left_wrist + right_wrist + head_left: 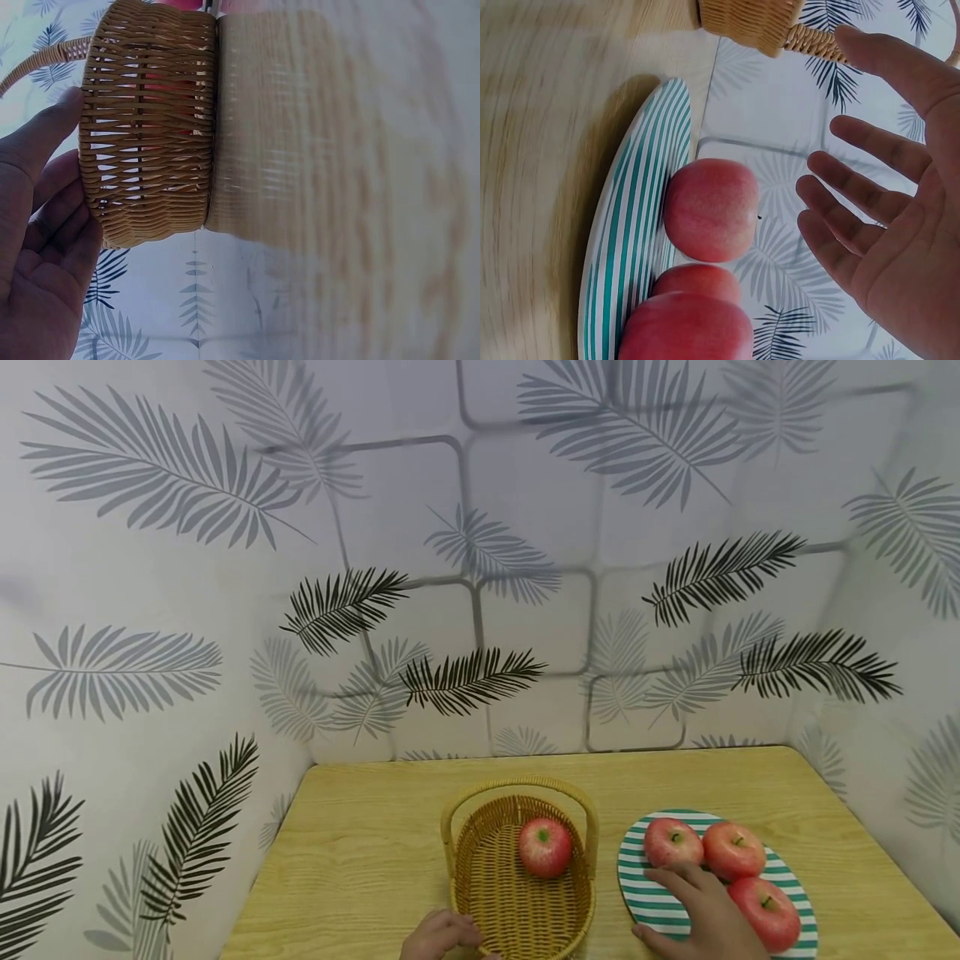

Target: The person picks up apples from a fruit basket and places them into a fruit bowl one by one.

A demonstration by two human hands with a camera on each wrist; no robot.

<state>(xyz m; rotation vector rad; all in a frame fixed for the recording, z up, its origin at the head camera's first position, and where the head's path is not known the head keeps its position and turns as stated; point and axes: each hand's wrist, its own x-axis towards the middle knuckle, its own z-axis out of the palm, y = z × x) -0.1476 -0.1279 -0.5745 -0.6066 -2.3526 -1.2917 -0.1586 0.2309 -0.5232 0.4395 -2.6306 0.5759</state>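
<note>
A wicker basket (517, 910) with an arched handle stands in the middle of the table, one red apple (545, 847) inside it. My left hand (441, 935) holds the near left of its rim; in the left wrist view the thumb and fingers (56, 195) lie at the rim's edge. On the right, a plate (637, 893) striped green and white bears three red apples: one at the back left (673, 842), one at the back right (735, 850) and one in front (765, 912). Over this plate hovers my right hand (705, 914), fingers spread and palm bare, apart from the apples in the right wrist view.
The light wood table (360, 852) ends at a pale wall (525, 527) patterned with grey and black leaves. The basket's handle (517, 783) arches over its back part. Bare wood separates the basket from the plate.
</note>
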